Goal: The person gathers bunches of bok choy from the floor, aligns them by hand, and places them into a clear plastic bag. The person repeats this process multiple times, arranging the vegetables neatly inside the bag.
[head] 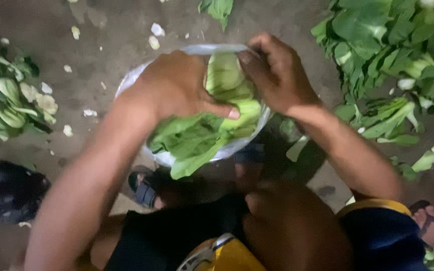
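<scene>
Greens bunch [212,115]: held at frame centre over the mouth of a plastic bag; long axis slanting from upper right to lower left, pale stalk bases up by the hands, dark leaf tips pointing down-left and spilling over the near rim.
Stalks: thick, smooth, pale green, rounded and spoon-shaped.
Leaves: broad, flat, deep green, soft and slightly crumpled.
Plastic bag [136,75]: thin, clear-whitish film, glossy, mouth stretched into a rough ring around the bunch.
Left hand [177,85]: closed over the stalks from the left, thumb pressed flat across a stalk.
Right hand [277,73]: curled shut on the far rim of the bag, fingers also against the stalk ends.
Ground [116,30]: grey, rough, dotted with pale trimmed scraps.
Left pile of greens [6,105]: loose, same kind, well apart from the bag.
Right pile of greens [393,55]: larger heap, leafy, near the right forearm.
Sandalled foot [144,190]: just below the bag, blurred.
</scene>
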A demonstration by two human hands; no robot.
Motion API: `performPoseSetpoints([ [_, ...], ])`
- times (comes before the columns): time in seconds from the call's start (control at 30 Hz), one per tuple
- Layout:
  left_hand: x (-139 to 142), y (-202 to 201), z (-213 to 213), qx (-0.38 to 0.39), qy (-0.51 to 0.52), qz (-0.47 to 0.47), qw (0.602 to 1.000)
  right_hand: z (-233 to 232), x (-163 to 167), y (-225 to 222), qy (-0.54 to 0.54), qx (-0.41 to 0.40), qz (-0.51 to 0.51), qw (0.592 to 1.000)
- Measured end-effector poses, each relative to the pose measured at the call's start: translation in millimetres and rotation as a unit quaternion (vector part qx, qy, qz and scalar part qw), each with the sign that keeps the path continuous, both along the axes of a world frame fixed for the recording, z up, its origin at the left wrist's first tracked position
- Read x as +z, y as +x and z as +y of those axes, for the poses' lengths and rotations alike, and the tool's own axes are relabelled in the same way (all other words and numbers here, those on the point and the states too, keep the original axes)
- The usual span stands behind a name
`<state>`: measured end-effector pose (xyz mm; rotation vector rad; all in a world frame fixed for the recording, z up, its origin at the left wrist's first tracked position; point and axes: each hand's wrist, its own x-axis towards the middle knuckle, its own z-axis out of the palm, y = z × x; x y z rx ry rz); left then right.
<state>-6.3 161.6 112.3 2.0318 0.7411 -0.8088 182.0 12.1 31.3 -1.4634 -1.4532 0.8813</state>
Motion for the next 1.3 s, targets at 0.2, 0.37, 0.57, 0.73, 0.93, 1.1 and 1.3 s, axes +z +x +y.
performPoseSetpoints([
  [0.2, -27, -5, -28, -0.054, 0.231, -0.103, 0.966, 14, -5, -11, 0.011, -0.048, -0.007, 0.999],
  [0.37, -87, -14, -7, 0.013, 0.171, -0.167, 0.971, 22, -2, -19, 0.078, -0.019, -0.019, 0.997],
  [0.57, -74, -10, -17, 0.085, 0.245, -0.262, 0.930, 17, -2, -15, 0.091, -0.008, -0.097, 0.991],
  [0.73, -15, 17, -18, -0.018, 0.289, -0.100, 0.952, 17, -1, -15, 0.052, -0.013, -0.126, 0.991],
  [0.93, -40, 14, -80, -0.043, 0.379, -0.156, 0.911, 18, -9, -16, 0.053, -0.082, -0.085, 0.992],
  [1.1, -91, -18, -101, 0.007, 0.395, -0.195, 0.898, 0, -2, -31, 0.007, -0.052, -0.017, 0.998],
  [1.3, -80, -27, -119, 0.009, 0.418, -0.169, 0.892, -80, 13, -54, -0.037, -0.037, 0.252, 0.966],
])
